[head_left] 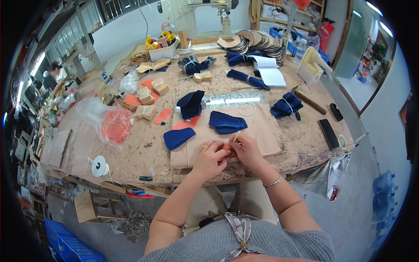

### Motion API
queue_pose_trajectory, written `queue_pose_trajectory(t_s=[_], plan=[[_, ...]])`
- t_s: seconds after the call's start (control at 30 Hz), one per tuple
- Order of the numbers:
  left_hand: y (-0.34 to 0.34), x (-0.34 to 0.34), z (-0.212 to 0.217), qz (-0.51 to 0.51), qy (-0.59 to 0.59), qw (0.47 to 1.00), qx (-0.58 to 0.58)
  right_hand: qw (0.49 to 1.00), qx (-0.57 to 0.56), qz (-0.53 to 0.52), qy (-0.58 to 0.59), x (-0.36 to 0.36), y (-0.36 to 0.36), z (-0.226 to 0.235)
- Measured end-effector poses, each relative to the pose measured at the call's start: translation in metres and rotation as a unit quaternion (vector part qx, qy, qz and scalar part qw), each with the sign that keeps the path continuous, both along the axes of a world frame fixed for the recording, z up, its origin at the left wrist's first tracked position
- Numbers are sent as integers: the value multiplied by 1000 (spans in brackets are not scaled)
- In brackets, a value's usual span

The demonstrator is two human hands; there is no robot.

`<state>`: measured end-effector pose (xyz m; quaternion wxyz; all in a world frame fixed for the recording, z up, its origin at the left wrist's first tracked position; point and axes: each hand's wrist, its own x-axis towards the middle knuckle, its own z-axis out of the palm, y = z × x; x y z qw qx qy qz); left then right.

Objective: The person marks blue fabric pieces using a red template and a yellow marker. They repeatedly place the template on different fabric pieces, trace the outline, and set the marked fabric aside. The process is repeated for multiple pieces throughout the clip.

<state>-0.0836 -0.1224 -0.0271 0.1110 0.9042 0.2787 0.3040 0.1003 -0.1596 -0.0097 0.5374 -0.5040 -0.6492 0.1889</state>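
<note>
Close together over the front of the work board, my left hand (209,159) and my right hand (247,150) pinch a small orange-red piece (226,148), mostly hidden by the fingers. A thin pale stick-like thing (238,134) shows at my right fingers; I cannot tell what it is. Just beyond my hands lie dark blue fabric pieces: one (179,138) at the left, one (228,122) straight ahead, and a standing one (190,105) farther back. Partly under them is a flat orange piece (187,123). The beige board (266,135) lies beneath my hands.
A speckled metal plate (218,101) and a pale ring (247,109) lie beyond. At right are a blue bundle (286,105), a hammer (310,101) and a phone (328,134). Leftward sit a bag of orange pieces (115,126) and a white spool (99,166).
</note>
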Motion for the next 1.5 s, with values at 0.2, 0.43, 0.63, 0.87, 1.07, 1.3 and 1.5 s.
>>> queue_pose_trajectory(t_s=[0.2,0.43,0.63,0.87,1.07,1.3,1.5], plan=[[-14,-11,-4,2,12,991,135,990,62,-120,38,28,19,-9],[32,-64,30,148,-117,959,213,976,15,-122,-180,30,45,-1],[57,-86,28,205,-6,977,-52,977,-55,-114,-172,33,74,-14],[62,-87,8,206,-154,957,-135,988,-139,-69,-6,49,74,-8],[70,-98,-7,191,-209,933,-223,989,42,-139,-18,40,43,17],[53,-99,16,184,-81,976,-82,945,148,-85,-279,27,-33,-26],[41,-115,32,236,-82,967,47,947,166,-149,-232,22,-47,-20]])
